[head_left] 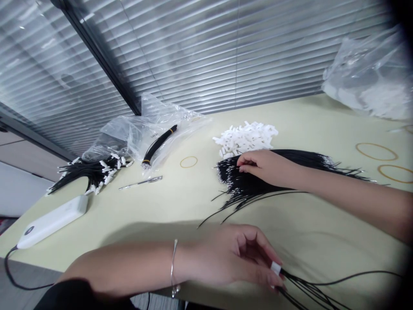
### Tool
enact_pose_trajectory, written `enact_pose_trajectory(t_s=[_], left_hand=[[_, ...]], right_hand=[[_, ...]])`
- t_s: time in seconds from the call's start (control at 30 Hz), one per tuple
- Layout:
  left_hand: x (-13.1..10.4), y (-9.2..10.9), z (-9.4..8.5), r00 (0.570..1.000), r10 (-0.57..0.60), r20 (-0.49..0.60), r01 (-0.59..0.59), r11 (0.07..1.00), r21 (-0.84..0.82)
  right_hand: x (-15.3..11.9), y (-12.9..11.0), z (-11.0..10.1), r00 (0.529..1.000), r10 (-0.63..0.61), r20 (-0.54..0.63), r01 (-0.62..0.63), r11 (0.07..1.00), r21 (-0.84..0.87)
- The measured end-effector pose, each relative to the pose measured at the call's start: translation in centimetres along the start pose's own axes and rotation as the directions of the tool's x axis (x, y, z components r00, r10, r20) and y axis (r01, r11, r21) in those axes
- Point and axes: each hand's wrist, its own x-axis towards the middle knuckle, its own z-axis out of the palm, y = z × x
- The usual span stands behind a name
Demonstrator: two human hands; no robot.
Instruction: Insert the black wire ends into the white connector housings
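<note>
My left hand (240,258), with a thin bracelet at its wrist, is closed near the table's front edge. Between its thumb and fingers sits a small white plastic connector (275,268), from which several black wires (309,289) trail to the lower right. Farther back, my right hand (263,167) rests over a thick bundle of black wires (248,185) with shiny metal ends. Its thumb and index finger pinch at a wire near the bundle's left end; the exact grip is partly hidden. Right behind the bundle lies a pile of loose white connectors (247,137).
At left lie black wires fitted with white connectors (106,170), a pen (140,183) and a white corded device (53,221). A clear bag (129,131) lies by a banded wire bundle (159,146). Rubber bands (189,162) and another bag (371,82) are around; blinds stand behind.
</note>
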Motion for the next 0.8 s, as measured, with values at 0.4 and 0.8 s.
enact_pose_trajectory(t_s=[0.4, 0.8], left_hand=[[-0.5, 1.0, 0.5, 1.0, -0.014, 0.005, 0.014, 1.0, 0.009], [-0.3, 0.8, 0.5, 1.0, -0.027, -0.005, 0.027, 1.0, 0.004]], right_hand=[[-0.1, -0.3, -0.2, 1.0, 0.001, 0.019, -0.001, 1.0, 0.024], [-0.4, -0.6, -0.2, 0.99, -0.11, 0.088, 0.114, 0.993, -0.037]])
